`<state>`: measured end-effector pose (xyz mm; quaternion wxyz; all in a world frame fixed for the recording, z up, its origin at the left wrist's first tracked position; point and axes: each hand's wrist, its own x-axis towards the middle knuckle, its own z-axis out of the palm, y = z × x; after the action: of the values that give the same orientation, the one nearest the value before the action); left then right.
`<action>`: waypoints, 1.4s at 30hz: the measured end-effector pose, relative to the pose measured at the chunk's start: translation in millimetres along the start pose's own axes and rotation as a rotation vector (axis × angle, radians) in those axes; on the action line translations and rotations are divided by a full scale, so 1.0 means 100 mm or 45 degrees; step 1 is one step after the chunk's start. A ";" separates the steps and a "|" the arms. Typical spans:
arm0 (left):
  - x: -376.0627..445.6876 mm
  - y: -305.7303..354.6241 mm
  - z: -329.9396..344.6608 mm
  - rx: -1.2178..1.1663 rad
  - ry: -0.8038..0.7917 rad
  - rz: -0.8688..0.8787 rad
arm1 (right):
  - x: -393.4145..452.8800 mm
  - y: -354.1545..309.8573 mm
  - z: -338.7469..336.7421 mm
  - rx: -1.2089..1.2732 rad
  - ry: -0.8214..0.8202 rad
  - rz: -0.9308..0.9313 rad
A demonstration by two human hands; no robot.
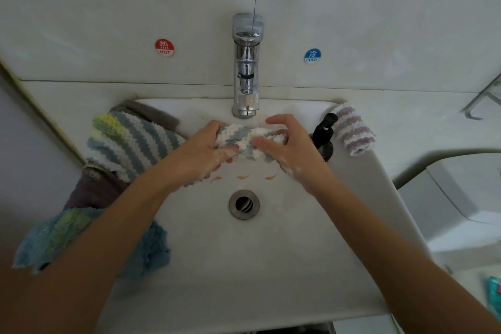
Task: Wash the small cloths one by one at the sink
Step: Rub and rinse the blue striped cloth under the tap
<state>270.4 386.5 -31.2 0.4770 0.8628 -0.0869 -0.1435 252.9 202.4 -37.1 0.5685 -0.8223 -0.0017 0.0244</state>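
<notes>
1. The left hand (pixel 202 153) gripped one end of a bunched grey-and-white striped cloth (pixel 250 141), fingers curled round it, suds on the knuckles.
2. The right hand (pixel 284 144) clutched the other end, thumb and fingers pinching the pile.
3. The cloth hung over the sink (pixel 271 266) basin, just below the chrome tap (pixel 246 68) and above the drain (pixel 244 204).
4. More cloths lay heaped on the sink's left rim: a striped one (pixel 130 141), a brown one (pixel 95 190), a blue-green one (pixel 54 236).
5. A mauve-striped cloth (pixel 352 130) draped the right rim beside a dark pump bottle (pixel 324 133).
6. Hot (pixel 164 47) and cold (pixel 312 56) stickers marked the pale wall.
</notes>
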 end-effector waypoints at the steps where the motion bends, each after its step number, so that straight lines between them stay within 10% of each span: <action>1: 0.00 0.01 0.01 0.052 0.004 0.028 | 0.01 0.00 -0.02 -0.022 0.005 0.022; 12: -0.10 0.08 0.44 0.028 0.753 0.446 | -0.02 -0.08 0.39 0.411 0.395 -0.109; 27: 0.00 0.07 0.60 -0.335 0.741 0.236 | -0.25 0.03 0.56 0.335 0.305 -0.188; 42: -0.12 -0.03 0.66 0.217 0.771 0.472 | -0.02 -0.02 0.49 0.357 0.273 -0.128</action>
<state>237.6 338.6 -65.1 0.4253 0.8725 -0.1081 0.2151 248.6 249.3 -52.3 0.6751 -0.7316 0.0212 -0.0920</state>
